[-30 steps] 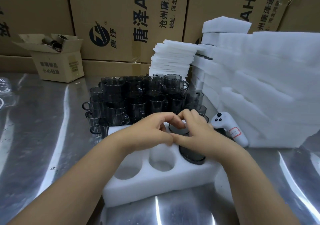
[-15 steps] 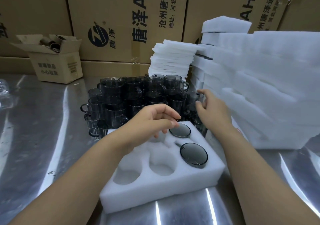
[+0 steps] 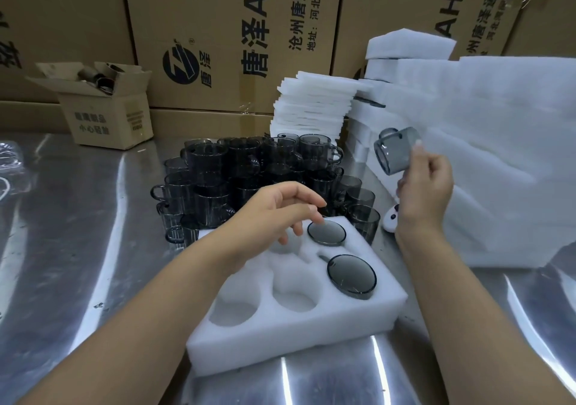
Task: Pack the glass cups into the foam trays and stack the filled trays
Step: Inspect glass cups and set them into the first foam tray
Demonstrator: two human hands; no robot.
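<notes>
Head view: your right hand (image 3: 425, 186) grips a cup (image 3: 396, 152) on its side, in the air right of the tray (image 3: 280, 348); left hand (image 3: 274, 211) hangs loose and empty over the far pockets. Two seated cups (image 3: 351, 275) fill the right end. Turn yours base-up, line handle with slot, press flush next door.

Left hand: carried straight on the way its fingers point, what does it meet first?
Probably the upturned smoky grey glass cup in the white foam tray's far right pocket; the left hand hovers just beside its rim, height unclear.
</notes>
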